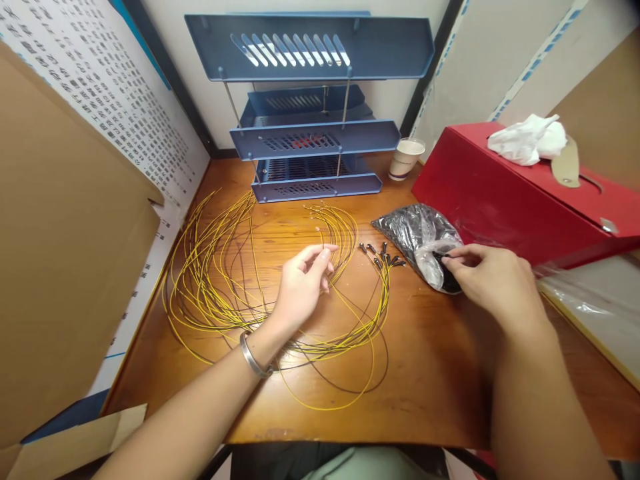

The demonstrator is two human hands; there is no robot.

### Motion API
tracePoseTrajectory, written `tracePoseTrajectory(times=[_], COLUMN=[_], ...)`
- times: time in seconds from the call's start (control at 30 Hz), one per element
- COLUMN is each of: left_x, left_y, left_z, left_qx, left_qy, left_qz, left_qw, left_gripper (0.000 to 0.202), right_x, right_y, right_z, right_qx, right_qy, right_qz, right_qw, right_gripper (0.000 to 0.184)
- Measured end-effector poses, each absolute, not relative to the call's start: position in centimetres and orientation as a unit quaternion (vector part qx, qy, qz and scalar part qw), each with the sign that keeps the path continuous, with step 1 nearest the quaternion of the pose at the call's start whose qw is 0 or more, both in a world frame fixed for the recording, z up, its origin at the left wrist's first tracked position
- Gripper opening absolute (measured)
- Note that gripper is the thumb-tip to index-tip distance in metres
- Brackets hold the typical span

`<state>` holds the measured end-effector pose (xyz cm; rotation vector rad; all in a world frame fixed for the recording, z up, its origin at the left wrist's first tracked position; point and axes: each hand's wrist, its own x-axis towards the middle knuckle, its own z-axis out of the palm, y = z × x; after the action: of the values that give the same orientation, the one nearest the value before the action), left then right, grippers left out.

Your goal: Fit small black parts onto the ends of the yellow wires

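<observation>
Our landmark is the clear plastic bag (415,233) of small black pieces, lying on the wooden tabletop (425,373). We keep our 2 hands well apart. At the bag's open mouth, on its near right side, our right hand (493,277) brings thumb and forefinger together; something dark shows at the fingertips, but we cannot tell whether a piece is gripped there. Our left hand (305,280), well to the left of the bag, has thumb and forefinger pinched on a yellow wire (320,235), whose pale tip points up past the forefinger. A silver bracelet (250,355) circles that wrist.

Just left of the bag, black connectors (384,256) cap the ends of several wires, yellow and dark, that curve toward us. Other pale tips lie farther left of the bag, and a large looped bundle of wires (235,319) spreads farthest left. Behind the bag stands a paper cup (406,160); behind and left of it, a blue rack (360,137) with 3 tiers. A red box (493,193), topped by crumpled white material (523,141), sits to the bag's right and rear.
</observation>
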<state>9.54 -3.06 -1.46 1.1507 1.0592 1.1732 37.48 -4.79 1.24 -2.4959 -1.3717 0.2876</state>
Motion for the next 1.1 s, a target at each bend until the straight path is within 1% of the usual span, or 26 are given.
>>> tracePoseTrajectory(times=[0.03, 0.1, 0.17, 0.23, 0.27, 0.3, 0.33, 0.4, 0.47, 0.57, 0.6, 0.63, 0.7, 0.73, 0.77, 0.83, 0.9, 0.97, 1.0, 1.1], left_x=[9.6, 9.6, 9.6, 9.6, 9.6, 9.6, 9.6, 9.6, 9.5, 9.0, 8.8, 8.7, 8.4, 8.3, 8.2, 8.3, 8.5, 8.9, 9.1, 9.7], left_y=[-3.0, -3.1, -3.1, -3.3, -3.4, -3.5, -3.6, -3.6, -3.5, -3.0, -2.9, -2.7, -2.6, -2.5, -2.5, -2.6, -2.8, -3.1, -3.3, -4.1], left_z=[-1.5, -1.6, -1.6, -1.5, -1.4, -1.3, -1.2, -1.1, -1.1, -1.0, -1.0, -0.9, -0.7, -0.6, -0.5, -0.5, -0.6, -0.8, -0.9, -0.9], left_qx=[0.485, 0.478, 0.477, 0.481, 0.483, 0.485, 0.485, 0.482, 0.478, 0.468, 0.463, 0.458, 0.447, 0.444, 0.443, 0.445, 0.451, 0.478, 0.503, 0.591], left_qy=[0.446, 0.437, 0.432, 0.432, 0.431, 0.430, 0.429, 0.426, 0.420, 0.401, 0.393, 0.385, 0.374, 0.370, 0.366, 0.361, 0.363, 0.382, 0.388, 0.361], left_qz=[0.497, 0.497, 0.496, 0.491, 0.488, 0.486, 0.484, 0.483, 0.489, 0.518, 0.528, 0.538, 0.555, 0.563, 0.570, 0.572, 0.547, 0.486, 0.446, 0.320], left_qw=[0.566, 0.577, 0.583, 0.585, 0.585, 0.586, 0.589, 0.594, 0.597, 0.593, 0.593, 0.594, 0.594, 0.591, 0.587, 0.587, 0.604, 0.624, 0.631, 0.647], left_gripper=[0.028, 0.033, 0.036, 0.036, 0.035, 0.035, 0.035, 0.036, 0.038, 0.037, 0.037, 0.036, 0.035, 0.035, 0.034, 0.035, 0.046, 0.059, 0.061, 0.051], right_x=[37.2, 36.3, 35.0, 33.2, 32.1, 31.1, 30.0, 28.1, 26.6, 25.6, 25.4, 25.4, 25.4, 25.5, 25.6, 25.9, 26.3, 26.7, 26.9, 27.1], right_y=[-4.9, -5.2, -5.4, -5.5, -5.5, -5.5, -5.4, -5.2, -5.1, -5.1, -5.1, -5.1, -5.1, -5.2, -5.2, -5.1, -5.0, -4.8, -4.6, -4.1], right_z=[1.6, 2.0, 2.1, 2.0, 2.0, 2.0, 2.1, 2.7, 3.7, 4.7, 4.7, 4.5, 3.7, 3.2, 2.7, 2.2, 2.2, 2.6, 2.9, 3.1], right_qx=[-0.866, -0.852, -0.811, -0.739, -0.699, -0.660, -0.634, -0.589, -0.562, -0.561, -0.560, -0.552, -0.519, -0.505, -0.501, -0.491, -0.485, -0.478, -0.476, -0.468], right_qy=[-0.470, -0.477, -0.493, -0.509, -0.508, -0.509, -0.516, -0.552, -0.588, -0.603, -0.607, -0.616, -0.639, -0.643, -0.638, -0.618, -0.591, -0.554, -0.524, -0.414], right_qz=[0.078, 0.032, -0.009, 0.028, 0.081, 0.147, 0.196, 0.270, 0.309, 0.392, 0.429, 0.465, 0.526, 0.546, 0.560, 0.590, 0.612, 0.621, 0.626, 0.652], right_qw=[0.155, 0.213, 0.314, 0.441, 0.498, 0.532, 0.542, 0.524, 0.492, 0.411, 0.367, 0.314, 0.214, 0.181, 0.170, 0.169, 0.204, 0.280, 0.326, 0.430], right_gripper=[0.028, 0.031, 0.032, 0.030, 0.027, 0.025, 0.023, 0.020, 0.020, 0.041, 0.046, 0.048, 0.035, 0.026, 0.019, 0.014, 0.020, 0.023, 0.024, 0.026])
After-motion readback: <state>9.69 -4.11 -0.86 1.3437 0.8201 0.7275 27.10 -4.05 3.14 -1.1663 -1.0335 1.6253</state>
